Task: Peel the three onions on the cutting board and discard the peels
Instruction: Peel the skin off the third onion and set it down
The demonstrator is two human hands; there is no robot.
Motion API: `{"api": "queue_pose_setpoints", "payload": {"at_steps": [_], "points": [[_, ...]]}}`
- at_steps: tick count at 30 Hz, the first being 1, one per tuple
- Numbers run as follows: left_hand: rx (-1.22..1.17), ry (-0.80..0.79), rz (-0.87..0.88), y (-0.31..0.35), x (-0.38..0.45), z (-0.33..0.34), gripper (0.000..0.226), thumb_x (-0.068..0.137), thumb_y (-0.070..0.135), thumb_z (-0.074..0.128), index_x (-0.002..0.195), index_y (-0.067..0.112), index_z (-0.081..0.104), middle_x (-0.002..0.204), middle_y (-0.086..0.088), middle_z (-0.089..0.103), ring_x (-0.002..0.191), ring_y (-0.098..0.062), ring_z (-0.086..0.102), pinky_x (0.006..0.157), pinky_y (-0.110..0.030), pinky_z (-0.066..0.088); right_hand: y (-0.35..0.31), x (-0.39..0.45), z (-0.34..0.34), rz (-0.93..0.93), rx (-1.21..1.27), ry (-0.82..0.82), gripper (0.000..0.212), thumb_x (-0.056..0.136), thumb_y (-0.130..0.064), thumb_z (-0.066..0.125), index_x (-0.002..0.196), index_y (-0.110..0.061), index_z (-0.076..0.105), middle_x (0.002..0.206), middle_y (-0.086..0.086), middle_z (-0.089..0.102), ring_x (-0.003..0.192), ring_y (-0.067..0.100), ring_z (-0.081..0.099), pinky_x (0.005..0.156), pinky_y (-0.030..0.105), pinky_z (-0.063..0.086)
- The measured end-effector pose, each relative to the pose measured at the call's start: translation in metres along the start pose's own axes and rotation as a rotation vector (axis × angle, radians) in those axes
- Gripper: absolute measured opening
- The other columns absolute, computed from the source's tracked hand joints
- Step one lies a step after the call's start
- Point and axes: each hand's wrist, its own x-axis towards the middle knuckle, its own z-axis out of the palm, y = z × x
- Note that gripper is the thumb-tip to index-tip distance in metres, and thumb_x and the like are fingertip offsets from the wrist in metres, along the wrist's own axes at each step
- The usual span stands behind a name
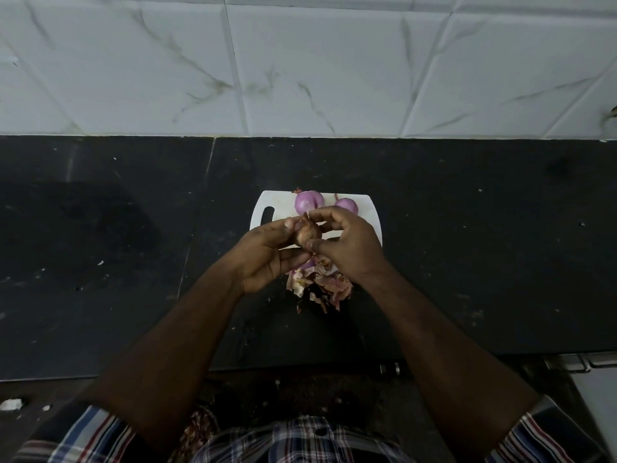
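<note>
I am peeling the third onion above the board: left hand cupping it, right hand pinching skin. Next I judge stripping it onto the peels.

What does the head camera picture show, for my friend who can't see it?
Two hands, left hand and right hand, hold a brown onion over a white cutting board. Two peeled purple onions sit behind; peels lie on the black counter.

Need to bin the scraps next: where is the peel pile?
In the head view, the peel pile lies on the black counter, by the cutting board's near edge, beneath both hands.
</note>
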Motion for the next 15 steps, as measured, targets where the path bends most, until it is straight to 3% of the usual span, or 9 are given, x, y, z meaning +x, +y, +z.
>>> {"api": "queue_pose_setpoints", "payload": {"at_steps": [3, 8, 15], "points": [[-0.023, -0.025, -0.005, 0.0026, -0.0013, -0.0034, 0.039, 0.094, 0.010, 0.054, 0.133, 0.005, 0.060, 0.116, -0.015, 0.070, 0.094, -0.026, 0.073, 0.077, -0.030, 0.062, 0.0019, 0.0017, -0.0001, -0.001, 0.011, 0.046, 0.036, 0.075, -0.013, 0.084, 0.106, -0.019, 0.068, 0.100, -0.014, 0.070, 0.094, -0.004, 0.065, 0.080, 0.014, 0.051], [-0.036, -0.026, 0.024, 0.0028, -0.0012, -0.0033, 0.045, 0.085, 0.009, 0.061, 0.129, 0.005, 0.061, 0.111, -0.015, 0.072, 0.092, -0.027, 0.072, 0.078, -0.031, 0.062, 0.0011, 0.0027, 0.0002, -0.067, 0.024, 0.045, 0.033, 0.072, -0.009, 0.085, 0.093, -0.022, 0.063, 0.090, -0.012, 0.067, 0.087, -0.003, 0.063, 0.079, 0.012, 0.048], [-0.008, 0.005, 0.045, 0.0017, -0.0003, -0.0005, 0.046, 0.083, 0.009, 0.064, 0.129, 0.005, 0.061, 0.103, -0.012, 0.074, 0.087, -0.024, 0.073, 0.075, -0.031, 0.063, -0.0039, 0.0038, -0.0058, -0.037, 0.023, -0.070, 0.035, 0.077, -0.005, 0.080, 0.097, -0.020, 0.056, 0.092, -0.014, 0.060, 0.082, -0.013, 0.055, 0.074, 0.008, 0.046]]}}
